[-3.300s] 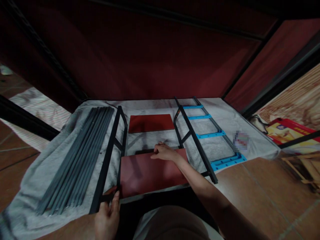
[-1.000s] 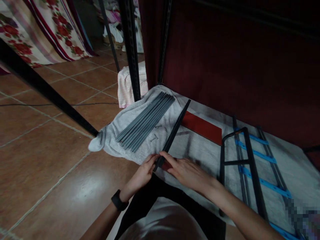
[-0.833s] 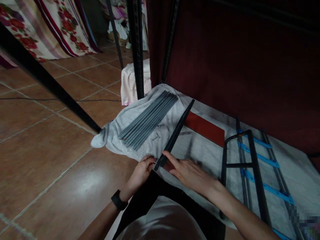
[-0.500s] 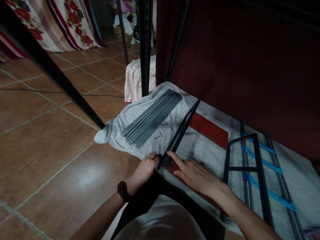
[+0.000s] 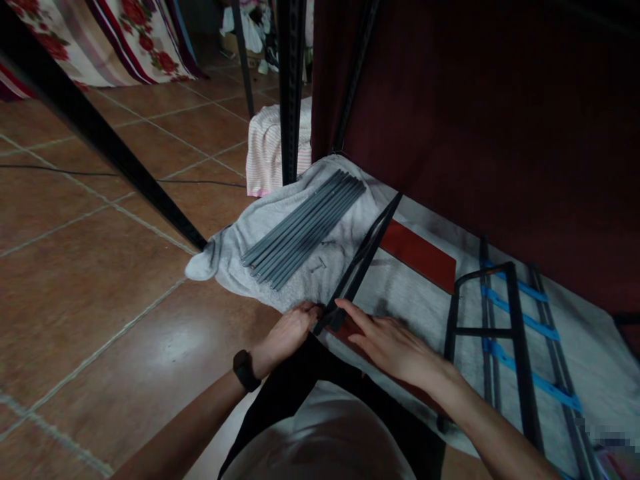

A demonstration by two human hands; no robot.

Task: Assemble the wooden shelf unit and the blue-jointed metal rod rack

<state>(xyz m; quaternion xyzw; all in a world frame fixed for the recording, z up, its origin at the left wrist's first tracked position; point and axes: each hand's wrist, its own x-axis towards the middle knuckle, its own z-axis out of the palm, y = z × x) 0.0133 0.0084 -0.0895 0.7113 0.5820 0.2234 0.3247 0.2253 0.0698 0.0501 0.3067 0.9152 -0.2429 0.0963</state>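
Note:
Two long dark metal bars [image 5: 367, 263] lie at a slant on the grey cloth, their near ends close to my lap. Curled at those near ends, my left hand [image 5: 295, 325] has its fingers closed on a bar; the fingertips are partly hidden. My right hand [image 5: 390, 343] is open from the other side, index finger stretched out against the bar and thumb apart. Left of the bars lies a bundle of thin grey metal rods [image 5: 305, 230], with a few small screws [image 5: 319, 265] beside it.
Grey cloth [image 5: 415, 293] covers the floor here. On it rest a red-brown board [image 5: 420, 255], a black tube frame [image 5: 517, 333] and bars joined by blue strips [image 5: 537, 323]. Black posts [image 5: 290, 100] stand ahead and at left. A dark red panel [image 5: 475, 133] rises behind.
The view has shifted slightly. Both hands keep nearly the same place at the bars' near ends, and the bars look a little more apart.

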